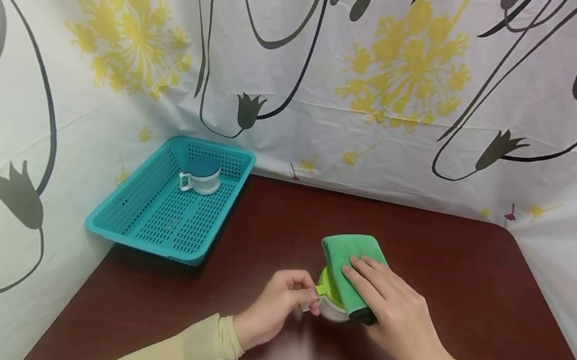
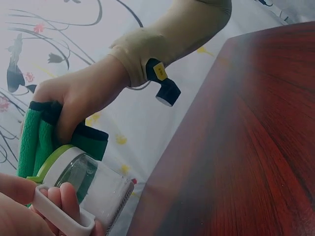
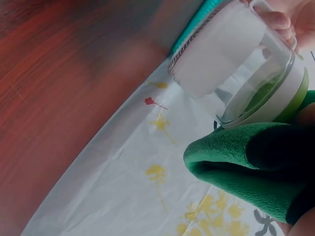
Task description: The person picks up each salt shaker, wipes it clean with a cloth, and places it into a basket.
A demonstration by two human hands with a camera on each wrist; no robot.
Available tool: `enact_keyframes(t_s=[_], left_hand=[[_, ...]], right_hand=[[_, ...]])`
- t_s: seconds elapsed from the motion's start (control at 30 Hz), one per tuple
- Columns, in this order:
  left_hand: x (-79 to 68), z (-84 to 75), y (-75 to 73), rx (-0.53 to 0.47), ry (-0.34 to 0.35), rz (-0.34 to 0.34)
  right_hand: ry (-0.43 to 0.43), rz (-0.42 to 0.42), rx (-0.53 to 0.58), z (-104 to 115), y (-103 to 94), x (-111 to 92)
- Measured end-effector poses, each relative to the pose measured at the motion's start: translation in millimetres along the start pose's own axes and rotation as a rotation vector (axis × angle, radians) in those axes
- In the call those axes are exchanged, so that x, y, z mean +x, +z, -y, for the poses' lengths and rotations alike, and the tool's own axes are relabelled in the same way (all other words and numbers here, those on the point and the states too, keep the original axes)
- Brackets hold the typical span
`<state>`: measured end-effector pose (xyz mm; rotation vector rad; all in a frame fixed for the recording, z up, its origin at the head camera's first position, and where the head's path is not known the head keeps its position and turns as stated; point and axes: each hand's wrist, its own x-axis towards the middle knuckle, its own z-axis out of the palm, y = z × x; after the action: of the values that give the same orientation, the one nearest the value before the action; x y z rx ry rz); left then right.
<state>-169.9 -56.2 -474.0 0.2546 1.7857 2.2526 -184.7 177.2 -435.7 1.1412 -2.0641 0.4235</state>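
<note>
1. Fingers of the left hand [image 1: 276, 307] curl round the handle [image 2: 64, 214] of the green-lidded cup [image 1: 332, 310]; those of the right hand [image 1: 402, 319] lie close together, gripping the cloth [image 1: 342, 249] against the lid [image 1: 326, 281].
2. Right of the basket [image 1: 141, 242], and nearer the person, is that cup, with the cloth and both hands.
3. Left wrist view: the right thumb [image 2: 66, 125] shows against the cloth; the head view hides it.
4. Right wrist view: the cloth's folded end and the cup's patterned base band [image 3: 192, 42] show; of the basket, only a sliver past the base.
5. Head view alone: the blue-lidded cup [image 1: 202, 183] sits inside the basket, toward its far end.
6. Counted: two cups, one cloth, one basket, one table [image 1: 453, 271].
7. Both forearms reach forward, right of the basket, slanting inward to the cup. Left hand lies between basket and right hand; the right hand's back faces up.
</note>
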Motion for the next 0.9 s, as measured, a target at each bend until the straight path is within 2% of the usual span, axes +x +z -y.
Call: enact_keyframes(t_s=[0.2,0.43,0.63,0.9], left_hand=[[0.9,-0.2,-2.6,-0.012,-0.007,-0.012],[1.0,-4.9,-5.0,-0.013,0.011,-0.012],[1.2,-8.2,-6.0,-0.022,0.030,-0.003],[0.0,-8.5,-4.2,-0.026,0.041,-0.004]], right_hand=[[-0.054,0.003,0.004,11,-8.0,0],[-0.150,-0.054,-0.025,30,-26.5,1],[-0.177,-0.064,-0.023,38,-35.9,0],[-0.196,-0.103,-0.043,36,-34.2,9]])
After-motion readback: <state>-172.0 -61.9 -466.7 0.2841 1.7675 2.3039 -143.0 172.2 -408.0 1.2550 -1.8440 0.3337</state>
